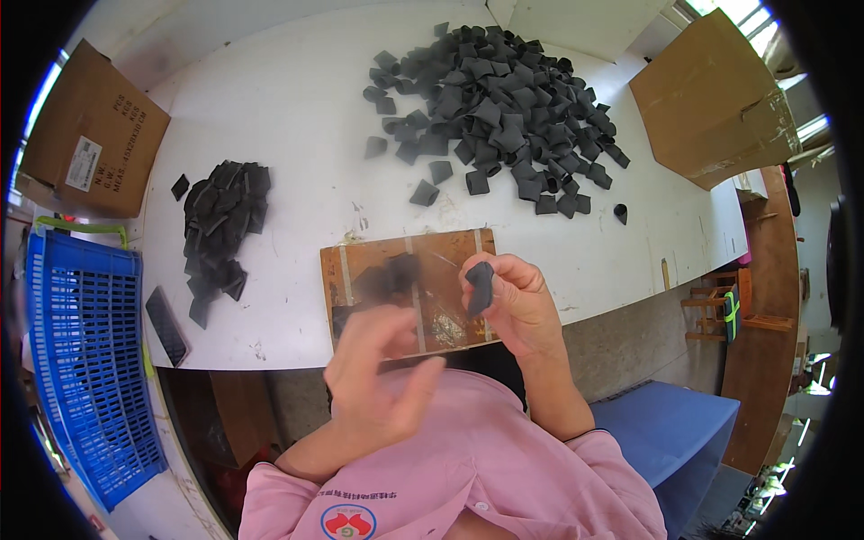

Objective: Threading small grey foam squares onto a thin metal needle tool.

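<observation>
My right hand (522, 301) pinches a small dark grey foam-like sleeve (480, 288) between thumb and fingers, over the right side of a brown wooden board (459, 247). My left hand (373, 369) is over the board's front left edge, blurred by motion. Its thumb stands away from the fingers and nothing shows in it. Several dark pieces (391, 277) lie on the left half of the board beyond that hand, partly hidden and smeared. Pale strips run across the board.
A large heap of dark grey sleeves (513, 108) covers the far middle of the white table (297, 117). Flattened dark pieces (225, 216) are piled at left, near a black phone-like slab (166, 326). Cardboard boxes (94, 135) (715, 99) flank the table; a blue basket (94, 360) stands left.
</observation>
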Action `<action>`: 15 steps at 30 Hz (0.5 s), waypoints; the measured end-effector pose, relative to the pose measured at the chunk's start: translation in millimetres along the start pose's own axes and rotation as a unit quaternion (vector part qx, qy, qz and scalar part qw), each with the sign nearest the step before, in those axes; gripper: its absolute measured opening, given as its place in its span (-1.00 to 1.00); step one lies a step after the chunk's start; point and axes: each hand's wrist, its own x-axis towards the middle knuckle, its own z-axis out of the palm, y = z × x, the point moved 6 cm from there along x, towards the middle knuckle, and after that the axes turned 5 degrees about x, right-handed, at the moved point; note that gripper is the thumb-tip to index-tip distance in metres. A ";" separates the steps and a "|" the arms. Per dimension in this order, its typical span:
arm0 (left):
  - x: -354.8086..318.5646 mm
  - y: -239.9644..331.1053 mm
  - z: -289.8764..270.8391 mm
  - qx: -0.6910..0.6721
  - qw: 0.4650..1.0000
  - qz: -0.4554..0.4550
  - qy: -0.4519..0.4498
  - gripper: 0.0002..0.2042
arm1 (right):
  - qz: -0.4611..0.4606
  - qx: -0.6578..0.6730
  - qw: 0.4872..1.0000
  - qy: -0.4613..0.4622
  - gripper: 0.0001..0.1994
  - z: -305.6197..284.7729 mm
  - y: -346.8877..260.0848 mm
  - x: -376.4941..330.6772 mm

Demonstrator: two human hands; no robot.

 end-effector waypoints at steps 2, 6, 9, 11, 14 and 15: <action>-2.1 3.8 8.1 0.037 0.999 0.018 0.028 -0.63 | -0.011 0.004 1.000 -0.011 -0.88 20.9 3.9 -3.8; -4.5 -4.2 4.1 0.078 0.990 0.067 0.093 -0.71 | -0.021 0.014 0.999 -0.032 -0.88 46.7 11.3 -11.5; 6.8 -1.4 -10.9 0.055 0.987 0.089 0.122 -0.82 | -0.011 -0.034 0.998 -0.047 -0.89 53.3 12.7 -13.9; 16.7 -1.5 -23.4 0.054 0.989 0.069 0.116 -0.83 | 0.018 -0.121 0.992 0.026 -0.91 48.8 13.6 -14.7; 28.8 -4.2 -35.6 0.068 0.991 0.039 0.106 -0.89 | 0.018 -0.151 0.988 0.035 -0.91 34.8 13.8 -14.1; 31.2 -8.9 -38.7 0.064 0.993 0.015 0.100 -0.92 | 0.016 -0.150 0.988 0.035 -0.91 34.1 12.8 -14.4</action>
